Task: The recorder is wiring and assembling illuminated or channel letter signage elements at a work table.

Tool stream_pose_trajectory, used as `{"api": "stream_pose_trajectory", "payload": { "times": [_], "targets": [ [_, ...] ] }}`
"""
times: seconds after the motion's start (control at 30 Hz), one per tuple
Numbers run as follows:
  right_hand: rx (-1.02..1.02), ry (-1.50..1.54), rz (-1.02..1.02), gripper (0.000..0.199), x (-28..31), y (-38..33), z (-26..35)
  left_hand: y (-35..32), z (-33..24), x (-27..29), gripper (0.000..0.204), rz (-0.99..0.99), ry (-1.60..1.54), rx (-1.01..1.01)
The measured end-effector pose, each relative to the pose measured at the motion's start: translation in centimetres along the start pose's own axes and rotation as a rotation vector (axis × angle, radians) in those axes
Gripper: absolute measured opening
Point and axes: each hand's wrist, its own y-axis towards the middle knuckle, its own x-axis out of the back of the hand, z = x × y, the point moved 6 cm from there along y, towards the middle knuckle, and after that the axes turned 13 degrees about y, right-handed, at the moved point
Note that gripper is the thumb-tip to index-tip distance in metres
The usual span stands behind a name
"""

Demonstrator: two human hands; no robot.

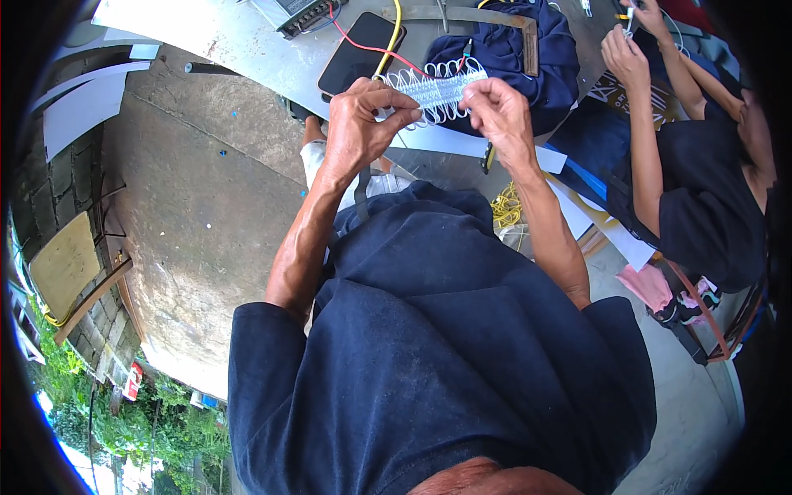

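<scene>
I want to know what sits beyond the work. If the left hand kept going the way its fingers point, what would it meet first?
Probably the right hand: the left hand points across the white strip of small modules toward it. Depth is unclear.

Phone (356,51), dark cloth (511,58) beyond hands

Between your left hand (360,115) and right hand (497,115) you pinch a strip of translucent white plastic modules (435,89), glossy and ribbed. At eleven o'clock from it lies a phone (356,51) with smooth black glass on the dull, scuffed metal tabletop (239,41). At one o'clock sits matt navy cloth (516,58); the floor (198,206) is rough concrete.
</scene>
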Motion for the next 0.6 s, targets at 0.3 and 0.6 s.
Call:
{"api": "stream_pose_trajectory", "payload": {
  "times": [0.3,0.6],
  "targets": [
    [0.450,-1.080,-0.333,0.037,-0.4,6.3,1.2,-0.6,2.4,-0.9,0.017,0.006,-0.418,0.357],
    [0.217,-0.276,-0.219,0.030,1.0,6.3,0.5,-0.8,1.8,-0.8,0.019,-0.112,-0.504,0.390]
  ]
}}
